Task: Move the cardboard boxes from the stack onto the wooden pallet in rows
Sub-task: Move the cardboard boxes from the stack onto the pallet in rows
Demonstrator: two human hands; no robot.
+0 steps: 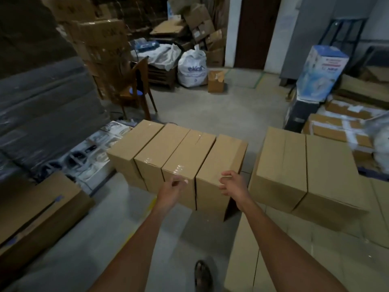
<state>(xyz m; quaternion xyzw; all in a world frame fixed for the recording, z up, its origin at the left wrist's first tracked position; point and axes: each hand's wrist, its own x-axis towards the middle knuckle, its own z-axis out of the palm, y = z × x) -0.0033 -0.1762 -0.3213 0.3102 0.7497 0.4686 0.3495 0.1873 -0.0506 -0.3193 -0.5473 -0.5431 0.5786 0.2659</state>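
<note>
2 hands are at the near top edge of the end box [219, 159], rightmost in the row [164, 148] of 4: left hand [174, 186] and right hand [230, 184], both loosely curled, but I cannot tell whether either grips. A pull from that edge alone could tip this tall box toward the gap right of the row. No pallet shows; the row's base is hidden. Behind the row, clutter [189, 66] blurs.

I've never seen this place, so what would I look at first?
Probably the row of four brown cardboard boxes in the middle, with the left hand and right hand at its near edge. Then two bigger boxes on the right and a white sack at the back.
</note>
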